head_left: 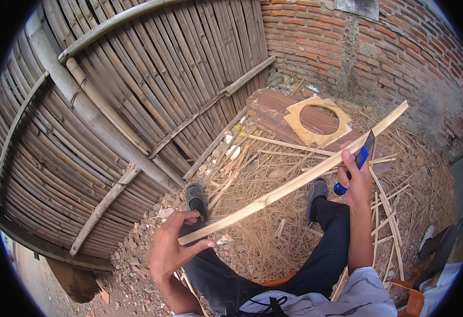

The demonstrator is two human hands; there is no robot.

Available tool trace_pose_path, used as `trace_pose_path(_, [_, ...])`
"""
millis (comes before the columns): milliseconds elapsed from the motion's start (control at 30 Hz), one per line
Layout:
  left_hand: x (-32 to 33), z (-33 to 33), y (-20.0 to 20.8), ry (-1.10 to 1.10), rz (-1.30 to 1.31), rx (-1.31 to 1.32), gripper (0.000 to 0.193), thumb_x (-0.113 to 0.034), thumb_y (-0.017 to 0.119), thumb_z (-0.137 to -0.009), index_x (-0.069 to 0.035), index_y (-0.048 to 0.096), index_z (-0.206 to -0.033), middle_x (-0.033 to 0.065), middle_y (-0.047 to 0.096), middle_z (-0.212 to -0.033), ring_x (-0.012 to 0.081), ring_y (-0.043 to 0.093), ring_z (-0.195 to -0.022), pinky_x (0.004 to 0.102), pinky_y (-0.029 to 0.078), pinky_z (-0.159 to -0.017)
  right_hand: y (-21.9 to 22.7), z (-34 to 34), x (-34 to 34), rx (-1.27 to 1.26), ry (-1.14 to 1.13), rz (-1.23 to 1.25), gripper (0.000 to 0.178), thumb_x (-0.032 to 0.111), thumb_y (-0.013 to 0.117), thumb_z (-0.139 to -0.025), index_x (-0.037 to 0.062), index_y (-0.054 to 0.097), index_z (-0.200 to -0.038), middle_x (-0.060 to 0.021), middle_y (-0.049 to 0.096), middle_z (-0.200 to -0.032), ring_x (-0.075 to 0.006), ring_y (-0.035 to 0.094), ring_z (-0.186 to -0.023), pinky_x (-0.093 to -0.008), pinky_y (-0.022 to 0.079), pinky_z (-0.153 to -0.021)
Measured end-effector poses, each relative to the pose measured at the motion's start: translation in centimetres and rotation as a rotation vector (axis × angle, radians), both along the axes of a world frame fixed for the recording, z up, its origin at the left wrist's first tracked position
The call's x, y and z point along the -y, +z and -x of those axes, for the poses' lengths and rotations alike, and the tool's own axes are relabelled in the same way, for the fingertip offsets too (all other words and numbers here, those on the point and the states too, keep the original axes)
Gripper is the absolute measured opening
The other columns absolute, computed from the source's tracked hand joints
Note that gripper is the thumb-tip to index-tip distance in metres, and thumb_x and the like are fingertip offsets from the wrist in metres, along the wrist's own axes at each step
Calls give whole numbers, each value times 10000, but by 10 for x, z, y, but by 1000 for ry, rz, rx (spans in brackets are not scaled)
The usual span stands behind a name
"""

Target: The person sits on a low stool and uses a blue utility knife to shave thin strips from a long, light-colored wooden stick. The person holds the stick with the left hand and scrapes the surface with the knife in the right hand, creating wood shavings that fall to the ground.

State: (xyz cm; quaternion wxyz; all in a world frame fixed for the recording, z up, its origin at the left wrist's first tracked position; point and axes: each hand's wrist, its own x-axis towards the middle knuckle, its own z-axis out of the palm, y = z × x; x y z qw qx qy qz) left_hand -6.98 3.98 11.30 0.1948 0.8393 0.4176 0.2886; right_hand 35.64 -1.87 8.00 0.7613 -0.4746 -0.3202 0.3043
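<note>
A long pale bamboo strip slants across in front of me, from lower left to upper right. My right hand is closed around a blue utility knife, and its thumb presses on the strip's upper part. The knife's dark blade shows beside the strip. At the lower end, my left hand has thumb and fingers spread apart around the strip. The strip's tip sits near the base of that thumb, with a gap below the bent fingers. Whether the tip touches the palm is hard to see.
Thin shavings and loose bamboo strips litter the ground around my feet. Ahead, a cut-out board with a round hole lies on a brown board. A bamboo fence stands left, a brick wall behind. Another person's leg shows at right.
</note>
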Motion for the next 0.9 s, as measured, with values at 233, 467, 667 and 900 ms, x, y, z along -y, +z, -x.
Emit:
trace_pose_path(233, [20,-73,-5,-176,240,-39,583,-430,911,-855,-18,705,-1212,129,732,-879,306,747,-801,383,558,-724,12,37,6,46,195,-38,253,236,683,-1087,35,633,-1232,84,447,-717,-9,312,-485,-226,195,-448])
trace_pose_path(467, [21,-79,-47,-322,441,197,308,-299,714,-1077,-1,687,-1004,51,595,-677,133,567,-560,321,435,-548,17,42,14,491,4,-49,370,325,678,-1067,12,618,-1254,22,569,-789,-64,474,-643,-259,371,-603])
trace_pose_path(667, [30,-87,-48,-152,731,307,346,-348,647,-1119,-9,698,-1163,-15,526,-642,85,512,-586,314,423,-545,-4,63,31,1025,101,-18,347,345,709,-1028,13,683,-1124,-111,701,-849,-219,671,-659,-349,501,-606])
trace_pose_path(900, [35,-94,-49,-180,815,469,322,-328,652,-1119,-15,681,-1187,-58,502,-676,34,460,-588,262,380,-528,-21,90,28,1274,71,-89,303,309,830,-935,65,733,-1087,-83,748,-862,-269,746,-692,-370,560,-568])
